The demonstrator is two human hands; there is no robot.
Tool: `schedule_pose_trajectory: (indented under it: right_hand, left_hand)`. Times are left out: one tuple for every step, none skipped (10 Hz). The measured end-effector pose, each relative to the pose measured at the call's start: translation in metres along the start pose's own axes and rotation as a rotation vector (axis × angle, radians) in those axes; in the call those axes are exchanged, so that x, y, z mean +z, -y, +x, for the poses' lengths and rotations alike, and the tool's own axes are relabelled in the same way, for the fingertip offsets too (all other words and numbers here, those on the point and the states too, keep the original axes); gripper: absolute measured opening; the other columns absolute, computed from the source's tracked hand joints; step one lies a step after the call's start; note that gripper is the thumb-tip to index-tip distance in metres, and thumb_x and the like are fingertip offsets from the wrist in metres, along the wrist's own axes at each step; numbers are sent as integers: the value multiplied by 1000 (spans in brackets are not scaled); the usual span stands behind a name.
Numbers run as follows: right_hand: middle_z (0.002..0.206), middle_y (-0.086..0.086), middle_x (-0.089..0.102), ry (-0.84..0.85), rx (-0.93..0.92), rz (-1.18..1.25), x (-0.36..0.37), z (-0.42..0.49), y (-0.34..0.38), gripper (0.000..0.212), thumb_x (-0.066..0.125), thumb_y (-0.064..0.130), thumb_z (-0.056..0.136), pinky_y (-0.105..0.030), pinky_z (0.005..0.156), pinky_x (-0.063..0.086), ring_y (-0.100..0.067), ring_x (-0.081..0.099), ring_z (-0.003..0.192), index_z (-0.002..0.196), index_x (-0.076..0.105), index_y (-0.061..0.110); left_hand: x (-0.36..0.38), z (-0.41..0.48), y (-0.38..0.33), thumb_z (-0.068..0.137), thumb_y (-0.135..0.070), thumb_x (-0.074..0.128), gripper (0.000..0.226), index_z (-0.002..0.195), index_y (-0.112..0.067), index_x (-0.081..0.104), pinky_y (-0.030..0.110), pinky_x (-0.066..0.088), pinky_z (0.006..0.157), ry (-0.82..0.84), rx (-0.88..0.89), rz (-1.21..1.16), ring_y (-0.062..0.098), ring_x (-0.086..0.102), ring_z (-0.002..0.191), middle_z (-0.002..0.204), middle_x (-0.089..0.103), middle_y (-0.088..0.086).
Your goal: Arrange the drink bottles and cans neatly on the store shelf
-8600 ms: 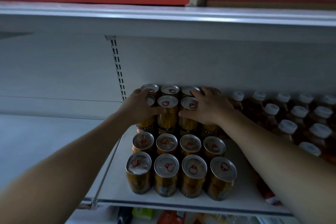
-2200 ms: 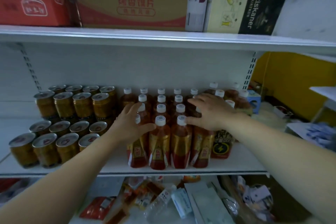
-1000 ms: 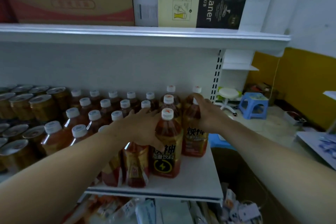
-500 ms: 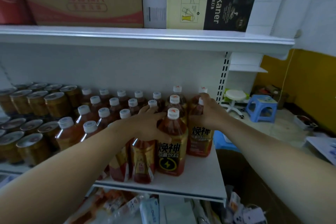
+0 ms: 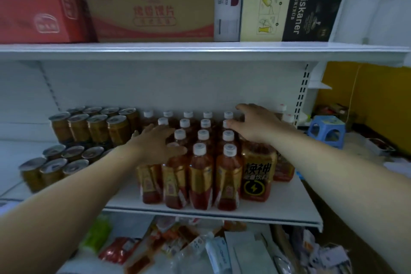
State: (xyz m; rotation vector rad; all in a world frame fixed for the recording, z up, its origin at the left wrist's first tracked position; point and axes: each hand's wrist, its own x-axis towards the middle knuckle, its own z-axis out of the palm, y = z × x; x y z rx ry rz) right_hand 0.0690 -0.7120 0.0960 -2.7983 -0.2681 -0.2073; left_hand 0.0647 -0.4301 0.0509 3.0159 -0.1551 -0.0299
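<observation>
**Middle shelf** (image 5: 289,203): white metal, with stock in three groups.

**Cans** (image 5: 97,128): gold with pull-tab lids, at the left end. The rear group stands higher than the front rows.

**Tea bottles** (image 5: 201,176): red-brown liquid, gold-and-red labels, white caps. They form a tight upright block at mid-shelf, four across at the front and several rows deep toward the back panel.

**Energy-drink bottle** (image 5: 255,176): black-and-yellow label with a lightning mark. It stands upright in the front row, just beside the block's right flank. A second bottle (image 5: 284,169) stands behind it to the right, near the shelf end.

**Left hand** (image 5: 155,142): fingers straight, laid over the caps on the block's left side, with the thumb toward the front caps. It grips nothing.

**Right hand** (image 5: 255,127): fingers spread and slightly bent over the caps at the block's right rear. The palm hides the energy-drink bottle's top. It holds nothing — whether it touches the caps cannot be told.

**Upper shelf** (image 5: 200,51): a red carton (image 5: 37,6), a brown carton (image 5: 151,6) and a Franziskaner box (image 5: 295,2), side by side.

**Below the middle shelf**: loose packets (image 5: 178,247) in a heap.

**Right of the shelving**: a blue stool (image 5: 327,129) on the floor — a yellow wall (image 5: 367,100) behind it.
</observation>
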Motion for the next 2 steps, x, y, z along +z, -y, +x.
schedule_pose_trajectory:
  right_hand:
    - [152, -4, 38, 0, 47, 13, 12, -18, 37, 76, 45, 69, 88, -42, 104, 39, -28, 43, 132, 148, 32, 23]
    - [152, -2, 38, -17, 98, 39, 24, -31, 63, 76, 45, 68, 88, -38, 102, 42, -26, 45, 131, 149, 32, 26]
  left_hand:
    - [10, -12, 12, 70, -87, 28, 95, 150, -40, 9, 59, 11, 114, 10, -2, 30, 25, -3, 147, 161, 1, -7]
    - [14, -15, 14, 78, -82, 30, 90, 151, -36, 5, 55, 10, 117, 3, 44, -11, 30, -8, 147, 161, -5, -3]
